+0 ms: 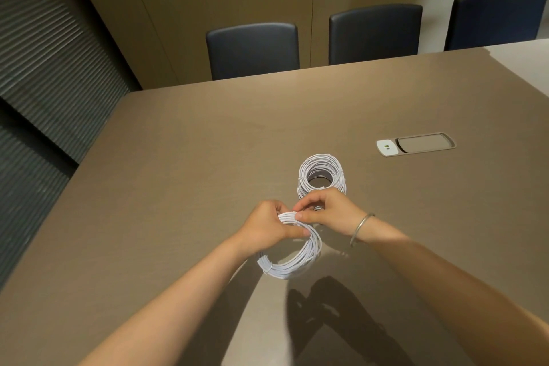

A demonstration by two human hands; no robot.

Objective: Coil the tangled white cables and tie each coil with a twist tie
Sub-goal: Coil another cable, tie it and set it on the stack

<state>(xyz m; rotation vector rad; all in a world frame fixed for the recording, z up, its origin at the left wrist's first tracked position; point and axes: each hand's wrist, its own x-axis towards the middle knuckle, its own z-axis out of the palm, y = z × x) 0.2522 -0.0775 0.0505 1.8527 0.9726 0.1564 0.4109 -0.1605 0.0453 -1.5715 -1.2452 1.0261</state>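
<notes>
Twist tie hidden between fingertips — too small to confirm. Left hand gripping white coil above desk; right hand pinching its top. Tied coils stacked just beyond right hand — partly covered.

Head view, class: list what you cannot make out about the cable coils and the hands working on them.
- Twist tie at the top of the held coil: hidden by the fingertips of the left hand and right hand.
- Near edge of the stacked coils: covered by the right hand.
- Coil count in that stack: too small to tell.
- Cable plugs: not visible.
</notes>
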